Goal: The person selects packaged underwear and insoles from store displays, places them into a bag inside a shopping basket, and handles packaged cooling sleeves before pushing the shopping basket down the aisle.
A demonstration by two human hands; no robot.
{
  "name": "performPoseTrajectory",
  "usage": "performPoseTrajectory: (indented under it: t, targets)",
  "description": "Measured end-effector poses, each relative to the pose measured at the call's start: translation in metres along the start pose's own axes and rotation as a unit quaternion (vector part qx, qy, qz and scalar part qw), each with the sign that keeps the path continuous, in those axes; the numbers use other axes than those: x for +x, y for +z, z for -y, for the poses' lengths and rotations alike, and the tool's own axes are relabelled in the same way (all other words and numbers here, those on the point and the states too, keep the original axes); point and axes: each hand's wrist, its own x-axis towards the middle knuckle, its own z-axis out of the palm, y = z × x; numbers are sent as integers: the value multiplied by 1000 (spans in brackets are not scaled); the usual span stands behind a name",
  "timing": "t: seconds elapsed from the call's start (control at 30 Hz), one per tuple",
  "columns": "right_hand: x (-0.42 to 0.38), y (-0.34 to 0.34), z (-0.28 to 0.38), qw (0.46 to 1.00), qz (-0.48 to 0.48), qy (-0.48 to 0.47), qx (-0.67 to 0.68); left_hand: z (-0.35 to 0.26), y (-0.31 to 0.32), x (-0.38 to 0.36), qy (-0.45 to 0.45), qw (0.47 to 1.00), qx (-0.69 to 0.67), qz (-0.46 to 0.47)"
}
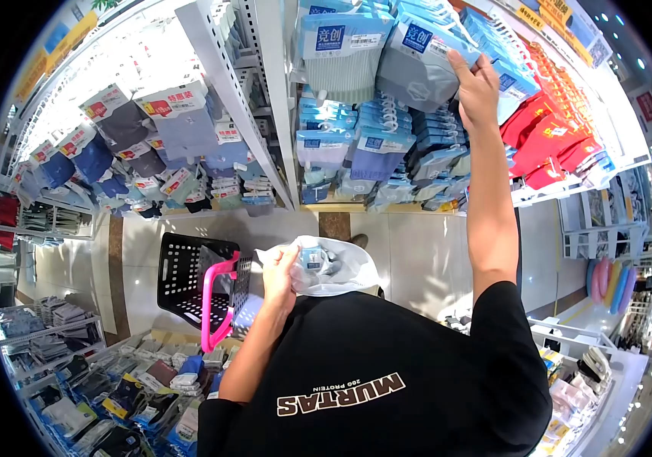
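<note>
My right hand (479, 90) is raised to the rack, its thumb and fingers closed on the upper edge of a grey sock pack (419, 67) with a blue and white label. Beside that pack hangs a pale ribbed pack (341, 65) with a similar label. Lower down, near my body, my left hand (280, 274) pinches the rim of a whitish translucent bag (345, 270). A pack with a blue label shows inside the bag.
A black basket (189, 263) with a pink handle stands on the floor at my left. Racks of hanging packs rise in front, with red packs (546, 141) at the right. A low bin of packs (124, 396) lies at lower left.
</note>
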Motion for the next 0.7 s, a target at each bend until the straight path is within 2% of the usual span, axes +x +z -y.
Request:
performPoseTrajectory:
  t: [0.03, 0.13, 0.17, 0.27, 0.3, 0.33, 0.37, 0.4, 0.43, 0.47, 0.5, 0.53, 0.57, 0.6, 0.63, 0.7]
  targets:
    - [5, -2, -10, 1000, -7, 10, 24, 1, -1, 0, -1, 1000, 5, 4]
    - [13, -16, -28, 998, -20, 59, -30, 1, 2, -3, 0, 1000, 9, 7]
    - [10, -19, -32, 990, -61, 102, -74, 2, 3, -3, 3, 1000, 9, 4]
    - [-19, -22, -44, 966, -80, 32, -245, 6, 2, -2, 5, 1000, 12, 4]
    - [-38, -12, -39, 982, -67, 7, -179, 6, 2, -2, -1, 1000, 8, 2]
    - [-60, -8, -39, 944, -92, 19, -315, 5, 4, -2, -6, 1000, 3, 0]
    - [-85, -7, -48, 943, -61, -52, -323, 3, 8, -3, -7, 1000, 10, -5]
    - [-111, -3, -52, 942, -48, -31, -330, 1, 12, -4, -9, 1000, 17, -14]
    - [-138, -1, -56, 955, -40, 30, -294, -1, 13, -5, -9, 999, 24, -27]
    - [-165, 7, -50, 959, 11, 126, -254, 2, 10, -1, -20, 1000, 10, -6]
    - [-192, 14, -53, 957, 63, 248, -138, 1, 11, 0, -17, 1000, 14, 12]
    - [-217, 22, -51, 913, 192, 317, -173, 1, 13, 0, -16, 999, 19, 30]
    - [-246, 36, -50, 891, 287, 317, -153, 1, 17, 1, -15, 999, 40, 29]
    - [-268, 44, -53, 841, 416, 260, -228, 2, 23, 3, -14, 998, 62, 31]
    - [-292, 51, -62, 801, 469, 283, -241, 7, 27, 5, 5, 996, 84, 34]
    - [-326, 60, -81, 762, 483, 283, -326, 16, 39, 8, 45, 989, 127, 60]
